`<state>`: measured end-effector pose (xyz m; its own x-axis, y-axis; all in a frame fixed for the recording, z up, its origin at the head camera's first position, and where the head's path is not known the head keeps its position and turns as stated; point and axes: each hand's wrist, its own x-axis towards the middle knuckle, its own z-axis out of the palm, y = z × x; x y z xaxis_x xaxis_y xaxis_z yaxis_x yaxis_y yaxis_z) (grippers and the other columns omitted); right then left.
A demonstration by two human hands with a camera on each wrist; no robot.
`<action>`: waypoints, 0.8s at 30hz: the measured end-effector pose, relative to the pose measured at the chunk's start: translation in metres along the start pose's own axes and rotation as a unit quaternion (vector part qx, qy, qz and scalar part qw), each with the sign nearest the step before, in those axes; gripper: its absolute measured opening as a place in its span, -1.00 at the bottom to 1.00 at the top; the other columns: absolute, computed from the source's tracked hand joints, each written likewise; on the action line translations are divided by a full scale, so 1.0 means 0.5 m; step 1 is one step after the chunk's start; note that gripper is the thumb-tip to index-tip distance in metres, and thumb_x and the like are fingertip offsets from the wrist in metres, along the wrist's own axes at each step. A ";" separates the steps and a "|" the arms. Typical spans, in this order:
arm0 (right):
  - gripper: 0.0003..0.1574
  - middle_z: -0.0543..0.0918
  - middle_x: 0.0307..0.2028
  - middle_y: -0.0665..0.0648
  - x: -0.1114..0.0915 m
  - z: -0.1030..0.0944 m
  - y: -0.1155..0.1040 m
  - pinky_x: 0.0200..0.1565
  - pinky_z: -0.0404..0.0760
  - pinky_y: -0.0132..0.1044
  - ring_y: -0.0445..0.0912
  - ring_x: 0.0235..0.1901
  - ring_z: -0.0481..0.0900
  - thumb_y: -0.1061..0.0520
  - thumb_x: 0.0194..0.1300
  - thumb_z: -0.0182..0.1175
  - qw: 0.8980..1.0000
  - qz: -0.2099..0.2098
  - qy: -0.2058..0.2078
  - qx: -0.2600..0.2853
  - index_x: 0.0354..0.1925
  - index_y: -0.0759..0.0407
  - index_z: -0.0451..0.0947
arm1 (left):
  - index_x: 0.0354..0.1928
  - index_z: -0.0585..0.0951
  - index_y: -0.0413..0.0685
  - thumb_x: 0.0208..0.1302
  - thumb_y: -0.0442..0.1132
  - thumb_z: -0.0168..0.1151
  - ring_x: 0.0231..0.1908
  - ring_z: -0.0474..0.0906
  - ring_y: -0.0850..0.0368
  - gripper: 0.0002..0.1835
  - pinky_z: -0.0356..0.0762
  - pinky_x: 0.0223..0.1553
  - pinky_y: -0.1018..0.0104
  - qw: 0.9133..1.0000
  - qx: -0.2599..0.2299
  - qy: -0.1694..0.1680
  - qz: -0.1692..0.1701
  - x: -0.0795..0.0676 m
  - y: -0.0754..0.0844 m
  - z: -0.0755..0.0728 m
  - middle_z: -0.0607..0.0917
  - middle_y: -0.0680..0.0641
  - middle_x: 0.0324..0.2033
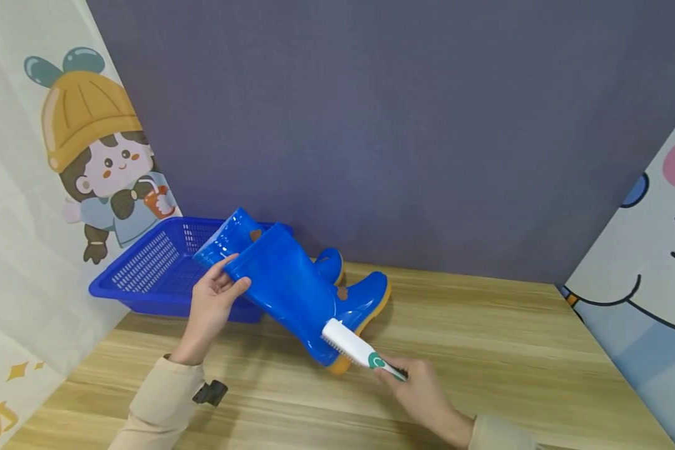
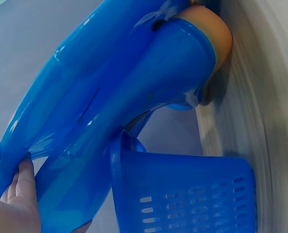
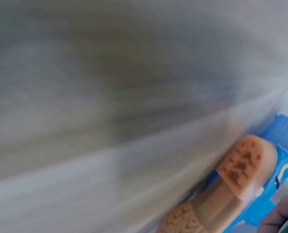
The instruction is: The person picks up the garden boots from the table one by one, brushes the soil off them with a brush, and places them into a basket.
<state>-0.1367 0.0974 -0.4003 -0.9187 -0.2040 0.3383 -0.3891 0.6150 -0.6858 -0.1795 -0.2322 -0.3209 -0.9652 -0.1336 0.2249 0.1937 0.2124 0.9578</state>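
A blue rain boot (image 1: 287, 281) with an orange sole (image 3: 243, 165) leans at a tilt, its heel low at the table and its toe to the right. My left hand (image 1: 214, 306) grips the top rim of its shaft, thumb outside and fingers inside. In my right hand (image 1: 422, 387) is a white-and-green brush (image 1: 349, 342), its bristles against the boot near the heel. Behind lies a second blue boot (image 1: 236, 232), its shaft over the basket and mostly hidden by the first. A brown patch (image 1: 343, 293) marks the front boot's instep.
A blue plastic basket (image 1: 140, 299) with slotted walls stands at the back left, close beside the boots. The wooden table (image 1: 484, 350) runs up to a grey backdrop (image 1: 405, 125). Printed cartoon panels flank both sides.
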 end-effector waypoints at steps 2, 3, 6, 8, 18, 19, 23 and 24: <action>-0.68 0.72 -0.28 0.09 0.010 0.004 -0.006 -0.42 0.54 -0.46 -0.30 -0.39 0.57 0.16 -0.02 0.38 1.000 -0.010 0.018 -0.013 -0.20 0.18 0.68 | 0.35 0.19 -0.05 0.27 -0.09 0.13 0.05 0.46 0.36 -0.36 0.39 -0.06 0.68 1.000 0.002 0.002 -0.003 0.001 -0.001 0.000 0.40 -0.24 0.21; -0.69 0.72 -0.30 0.07 0.015 0.007 -0.009 -0.41 0.54 -0.45 -0.30 -0.39 0.58 0.17 -0.03 0.39 0.999 -0.017 0.027 -0.021 -0.21 0.17 0.69 | 0.35 0.19 -0.05 0.27 -0.09 0.14 0.04 0.46 0.36 -0.36 0.39 -0.06 0.68 1.000 0.004 0.004 -0.004 0.001 -0.001 0.000 0.40 -0.24 0.21; -0.69 0.73 -0.32 0.05 0.027 0.017 -0.013 -0.41 0.54 -0.45 -0.28 -0.41 0.58 0.13 -0.02 0.39 0.998 -0.033 0.035 -0.034 -0.21 0.14 0.69 | 0.34 0.21 -0.06 0.26 -0.10 0.15 -0.04 0.48 0.46 -0.37 0.40 -0.08 0.68 1.000 0.006 0.009 -0.006 0.003 -0.003 0.001 0.43 -0.25 0.19; -0.69 0.73 -0.32 0.06 0.032 0.022 -0.009 -0.38 0.55 -0.44 -0.25 -0.37 0.61 0.12 -0.02 0.38 0.998 -0.037 0.033 -0.033 -0.22 0.15 0.69 | 0.33 0.22 -0.06 0.27 -0.11 0.15 -0.10 0.48 0.52 -0.37 0.41 -0.09 0.68 1.000 0.003 0.010 -0.007 0.003 -0.004 0.001 0.44 -0.25 0.18; -0.70 0.72 -0.28 0.07 0.006 -0.016 0.036 -0.32 0.56 -0.42 -0.24 -0.32 0.59 0.17 -0.01 0.37 0.999 0.034 -0.001 -0.015 -0.21 0.17 0.68 | 0.34 0.21 -0.02 0.26 -0.07 0.15 0.14 0.42 0.15 -0.36 0.39 -0.02 0.62 1.000 0.006 0.011 -0.006 0.001 -0.009 -0.001 0.41 -0.21 0.21; -0.70 0.72 -0.28 0.05 0.004 -0.023 0.038 -0.32 0.56 -0.42 -0.26 -0.32 0.58 0.16 -0.01 0.37 0.999 0.041 0.000 -0.018 -0.21 0.15 0.68 | 0.34 0.21 -0.03 0.26 -0.07 0.15 0.15 0.40 0.13 -0.35 0.39 -0.01 0.62 1.000 0.002 0.010 -0.005 0.002 -0.009 -0.001 0.40 -0.21 0.21; -0.67 0.71 -0.28 0.04 0.000 -0.044 0.038 -0.48 0.49 -0.44 -0.35 -0.53 0.48 0.13 0.00 0.37 0.997 0.072 0.004 -0.028 -0.18 0.13 0.68 | 0.34 0.20 -0.04 0.27 -0.08 0.14 0.09 0.44 0.28 -0.36 0.39 -0.04 0.66 1.000 -0.003 0.008 -0.005 0.001 -0.008 -0.002 0.40 -0.22 0.21; -0.66 0.71 -0.30 0.02 0.001 -0.047 0.036 -0.54 0.43 -0.45 -0.36 -0.61 0.40 0.12 0.00 0.37 0.996 0.079 0.006 -0.033 -0.17 0.13 0.67 | 0.35 0.20 -0.04 0.26 -0.08 0.14 0.06 0.45 0.35 -0.35 0.39 -0.05 0.67 1.000 -0.001 0.008 -0.005 0.001 -0.008 -0.001 0.40 -0.23 0.21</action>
<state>-0.1424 0.1261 -0.3973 -0.9673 -0.0919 0.2365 -0.2333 0.6883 -0.6869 -0.1806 -0.2338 -0.3244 -0.9641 -0.1509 0.2186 0.1851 0.2083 0.9604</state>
